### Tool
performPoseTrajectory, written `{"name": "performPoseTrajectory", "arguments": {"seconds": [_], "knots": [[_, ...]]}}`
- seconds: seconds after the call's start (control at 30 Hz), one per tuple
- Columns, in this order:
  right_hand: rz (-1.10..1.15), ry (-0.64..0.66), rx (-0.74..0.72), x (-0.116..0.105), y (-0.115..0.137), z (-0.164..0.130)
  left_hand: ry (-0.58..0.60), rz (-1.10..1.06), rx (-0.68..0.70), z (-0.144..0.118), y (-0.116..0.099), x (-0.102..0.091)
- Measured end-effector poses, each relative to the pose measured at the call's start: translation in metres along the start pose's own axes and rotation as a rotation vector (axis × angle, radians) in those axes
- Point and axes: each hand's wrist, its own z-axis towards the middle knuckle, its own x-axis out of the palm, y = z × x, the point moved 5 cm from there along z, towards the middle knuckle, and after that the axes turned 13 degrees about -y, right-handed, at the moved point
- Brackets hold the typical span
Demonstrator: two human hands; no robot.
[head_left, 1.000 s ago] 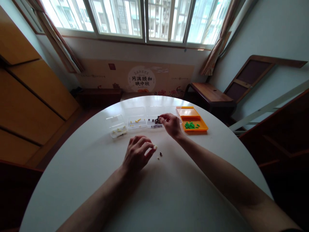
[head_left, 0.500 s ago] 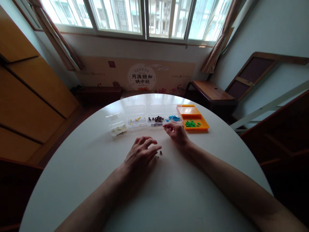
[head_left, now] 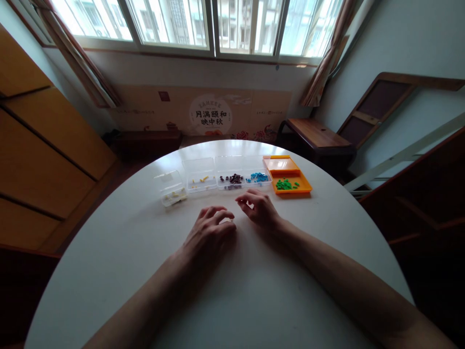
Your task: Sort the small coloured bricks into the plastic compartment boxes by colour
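My left hand (head_left: 212,227) is low over the white round table (head_left: 254,291), its thumb and index finger curled together; whatever lies between them is too small or hidden to tell. Just to its right, my right hand (head_left: 258,207) has its fingertips pinched, and their contents cannot be made out. Beyond the hands stands a clear plastic box (head_left: 218,186) with dark brown pieces (head_left: 234,180) and blue pieces (head_left: 257,177) in separate compartments. The nearest container to my right hand's right side is an orange tray (head_left: 303,186) holding green pieces (head_left: 286,184).
Left along the row are a clear box with a few yellow pieces (head_left: 204,179) and a small open clear box (head_left: 165,201) with pale pieces. Past the table's far edge are a wooden stool (head_left: 317,132), a printed panel and a window. A wooden cabinet (head_left: 47,160) stands at left.
My right hand has drawn back from the boxes, leftward toward my left hand. The left thumb and index finger have closed, and the small dark pieces beside them no longer show on the table.
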Motion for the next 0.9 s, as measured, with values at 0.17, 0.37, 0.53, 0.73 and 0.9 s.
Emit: {"name": "performPoseTrajectory", "arguments": {"seconds": [0.17, 0.37, 0.53, 0.73, 0.9], "knots": [[0.016, -0.027, 0.008, -0.003, 0.002, 0.001, -0.019, 0.027, -0.009, 0.001, 0.002, 0.001], [0.055, -0.012, 0.084, -0.003, 0.005, 0.001, -0.023, 0.026, 0.006, 0.0, 0.001, 0.001], [0.199, 0.079, 0.1, 0.005, 0.02, -0.002, -0.268, 0.07, -0.051, 0.002, 0.005, -0.013], [0.395, 0.178, 0.142, 0.017, 0.031, -0.007, -0.469, 0.073, -0.192, 0.001, 0.014, -0.026], [0.458, 0.168, 0.231, 0.017, 0.026, -0.008, -0.498, 0.059, -0.203, 0.002, 0.014, -0.028]]}}
